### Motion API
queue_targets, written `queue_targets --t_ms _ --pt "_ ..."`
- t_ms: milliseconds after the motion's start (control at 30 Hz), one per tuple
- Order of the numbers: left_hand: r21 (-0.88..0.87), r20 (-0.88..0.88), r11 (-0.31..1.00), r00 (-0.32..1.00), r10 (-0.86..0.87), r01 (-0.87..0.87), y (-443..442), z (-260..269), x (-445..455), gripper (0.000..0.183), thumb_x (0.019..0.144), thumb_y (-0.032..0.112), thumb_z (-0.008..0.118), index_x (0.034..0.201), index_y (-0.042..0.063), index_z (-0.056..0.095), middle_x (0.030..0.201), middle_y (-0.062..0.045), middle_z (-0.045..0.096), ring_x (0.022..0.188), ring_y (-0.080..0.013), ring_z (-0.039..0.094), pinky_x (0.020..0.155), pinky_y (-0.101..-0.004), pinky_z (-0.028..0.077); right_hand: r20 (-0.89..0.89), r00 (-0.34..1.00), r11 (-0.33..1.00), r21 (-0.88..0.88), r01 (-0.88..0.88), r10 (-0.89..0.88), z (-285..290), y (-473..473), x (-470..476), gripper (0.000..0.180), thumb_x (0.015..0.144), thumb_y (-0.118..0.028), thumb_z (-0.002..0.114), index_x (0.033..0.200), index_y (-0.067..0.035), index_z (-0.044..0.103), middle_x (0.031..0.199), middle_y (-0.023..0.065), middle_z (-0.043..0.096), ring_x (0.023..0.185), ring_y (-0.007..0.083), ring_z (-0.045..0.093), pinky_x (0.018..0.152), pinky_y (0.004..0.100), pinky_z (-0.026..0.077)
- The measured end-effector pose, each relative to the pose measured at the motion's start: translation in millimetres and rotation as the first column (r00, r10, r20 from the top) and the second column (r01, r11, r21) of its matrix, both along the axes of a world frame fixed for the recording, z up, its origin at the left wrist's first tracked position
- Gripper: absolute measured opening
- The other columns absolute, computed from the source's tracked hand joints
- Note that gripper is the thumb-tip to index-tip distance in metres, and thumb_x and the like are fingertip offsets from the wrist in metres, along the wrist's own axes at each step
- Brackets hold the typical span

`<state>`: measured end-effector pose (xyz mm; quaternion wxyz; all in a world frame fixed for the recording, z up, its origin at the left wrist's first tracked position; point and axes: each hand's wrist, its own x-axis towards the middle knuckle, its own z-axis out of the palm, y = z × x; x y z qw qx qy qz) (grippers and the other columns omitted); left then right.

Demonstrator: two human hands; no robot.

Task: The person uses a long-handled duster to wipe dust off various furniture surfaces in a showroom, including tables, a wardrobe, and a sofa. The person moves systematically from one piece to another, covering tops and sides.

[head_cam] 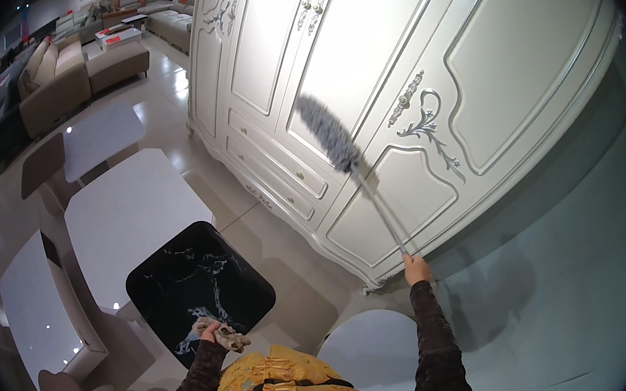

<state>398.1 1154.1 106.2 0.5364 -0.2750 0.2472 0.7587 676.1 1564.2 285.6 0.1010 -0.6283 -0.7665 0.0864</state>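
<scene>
My right hand [416, 270] is closed around the thin handle of a grey fluffy duster [328, 133], its arm stretched out to the front right. The duster's head lies across the lower part of a door of a large cream wardrobe [393, 199] with silver carved trim; whether it touches the surface I cannot tell. Low at the left, my left hand [209, 331] grips a crumpled, patterned beige cloth [224, 336] above a black marble-patterned tabletop [199, 275]. The fingers of that hand are partly hidden by the cloth.
White tables [125, 220] stand at the left, beside the black one. A round white tabletop [371, 347] is close to my right side. Below the wardrobe doors are drawers [273, 162] with small knobs. Sofas [60, 80] fill the far left. A pale wall [569, 282] rises at the right.
</scene>
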Motion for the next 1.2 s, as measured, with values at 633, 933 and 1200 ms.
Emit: queue_targets --t_ms 633,933,1200 --pt "-0.194 0.067 0.98 0.997 -0.037 0.049 -25 -55 10 0.019 0.07 0.017 0.045 0.076 -0.001 0.044 0.072 -0.011 0.048 0.068 -0.027 0.047 0.065 -0.041 0.039 0.156 0.979 0.923 -0.341 0.18 -0.134 -87 -115 33 0.04 0.067 -0.041 0.043 0.063 -0.003 0.057 0.064 0.0139 0.054 0.065 0.0296 0.051 0.058 0.0353 0.038" --pt "-0.175 0.083 0.984 0.996 -0.028 0.042 -6 -64 5 0.015 0.071 0.015 0.045 0.077 0.001 0.042 0.073 -0.01 0.047 0.068 -0.0257 0.047 0.065 -0.0388 0.039 0.158 0.98 0.992 0.04 0.117 -0.122 -49 -78 36 0.036 0.068 -0.04 0.044 0.066 -0.006 0.054 0.066 0.014 0.054 0.064 0.0308 0.051 0.054 0.0383 0.038" --pt "-0.221 0.02 0.974 0.998 0.052 -0.046 49 -53 -4 0.017 0.073 0.018 0.041 0.073 0.001 0.042 0.067 -0.011 0.047 0.066 -0.0275 0.047 0.066 -0.0423 0.039 0.18 0.982 0.987 0.141 -0.078 0.052 -27 52 7 0.027 0.07 -0.035 0.045 0.074 -0.009 0.047 0.068 0.0129 0.053 0.066 0.0324 0.049 0.054 0.0411 0.036"
